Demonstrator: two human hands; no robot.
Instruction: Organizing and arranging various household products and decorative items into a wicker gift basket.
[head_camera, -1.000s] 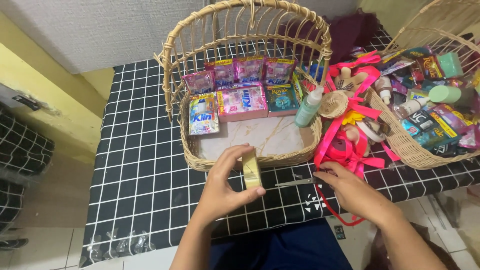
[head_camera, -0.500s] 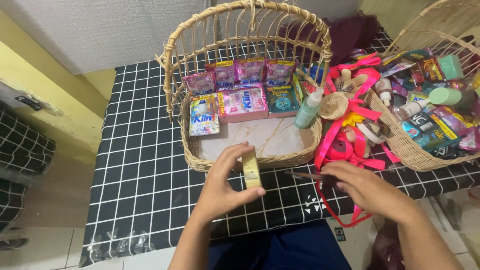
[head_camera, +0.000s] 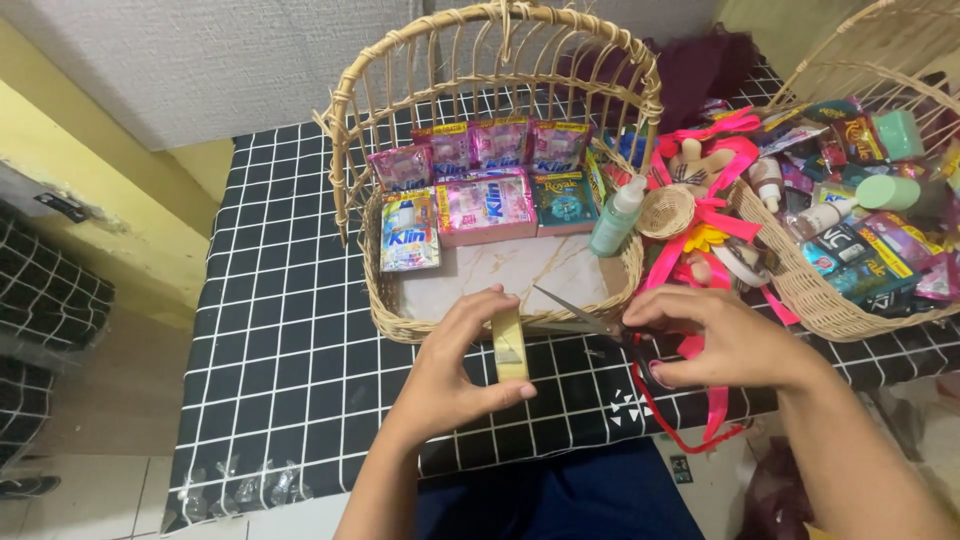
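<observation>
— Why is your left hand (head_camera: 450, 375) pinching that yellow tape roll (head_camera: 509, 345) upright over the counter (head_camera: 290, 350)?

— So its edge faces the scissors (head_camera: 585, 320); your right hand (head_camera: 725, 340) has its fingers closed on the handles, blades parted, just in front of the wicker basket (head_camera: 390, 325).

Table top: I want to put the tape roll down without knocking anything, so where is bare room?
The checked tablecloth left of the wicker basket is bare to the table's edge, and so is the strip beneath the left hand. The basket's marble floor is free in front of the sachets. It is crowded on the right: scissors, pink ribbon, full second basket.
</observation>
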